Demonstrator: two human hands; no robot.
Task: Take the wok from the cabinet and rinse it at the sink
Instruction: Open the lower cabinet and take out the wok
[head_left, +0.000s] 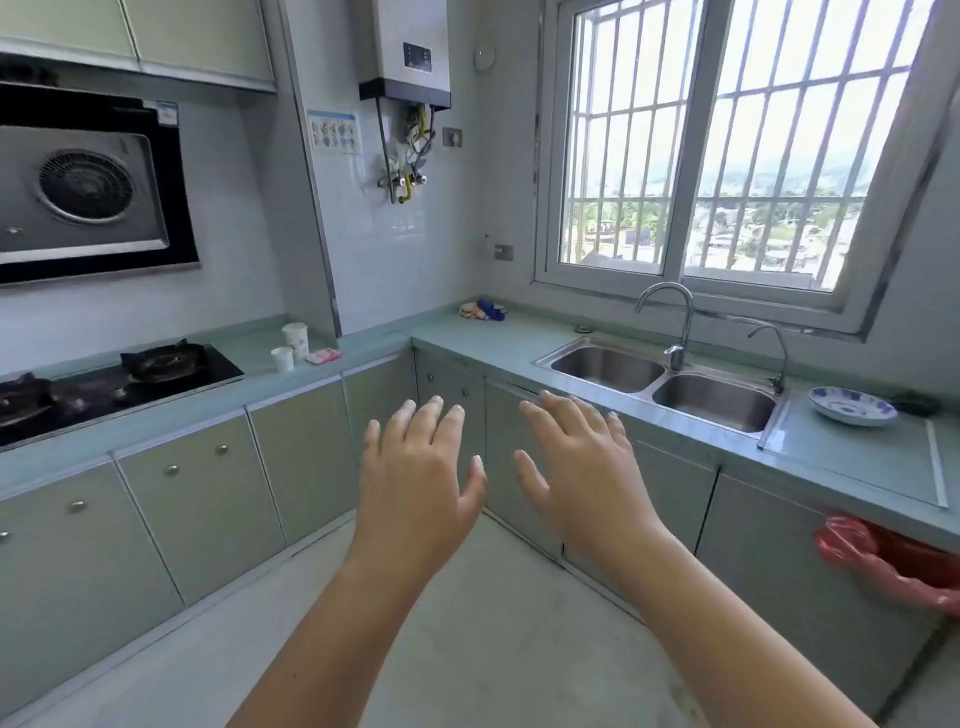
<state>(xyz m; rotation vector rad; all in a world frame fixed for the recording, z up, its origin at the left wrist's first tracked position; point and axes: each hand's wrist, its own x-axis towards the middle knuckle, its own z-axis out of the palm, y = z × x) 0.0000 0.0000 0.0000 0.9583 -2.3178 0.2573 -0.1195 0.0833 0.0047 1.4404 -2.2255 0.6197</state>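
Note:
Both my hands are held out in front of me, palms down and fingers spread, holding nothing. My left hand (418, 483) and my right hand (576, 467) hover in front of the corner base cabinets (306, 457), whose pale green doors are all closed. No wok is in view. A steel double sink (662, 382) with a tall curved tap (675, 325) and a smaller tap (774, 353) sits in the right counter under the window, beyond my right hand.
A black gas hob (114, 384) lies in the left counter, with two paper cups (291, 345) beside it. A blue-and-white bowl (852, 408) rests right of the sink. A cloth (483, 310) lies in the corner. A red plastic bag (893, 564) hangs at the right counter edge.

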